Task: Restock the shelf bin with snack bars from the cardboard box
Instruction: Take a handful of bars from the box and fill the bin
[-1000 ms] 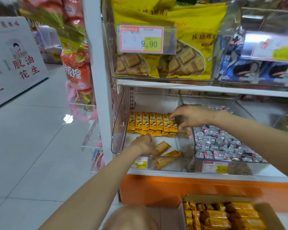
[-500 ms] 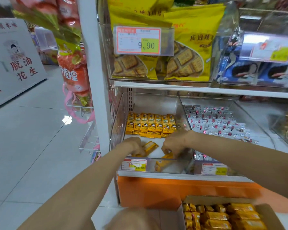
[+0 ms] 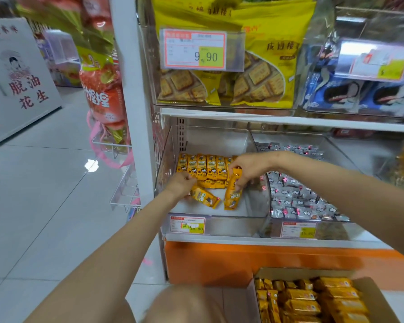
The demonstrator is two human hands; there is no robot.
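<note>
Near: cardboard box (image 3: 383,301) on floor, loaded with snack bars (image 3: 313,301), bottom cut off by frame. Price tag (image 3: 187,224) too blurry to read. Shelf bin (image 3: 233,226) mostly bare up front. Left hand (image 3: 181,183) gripped end of flat bar (image 3: 205,197), fingertips hidden. Right hand (image 3: 247,170) pinched tilted bar (image 3: 233,192) near its top, guessing to stand it like far row (image 3: 202,167).
</note>
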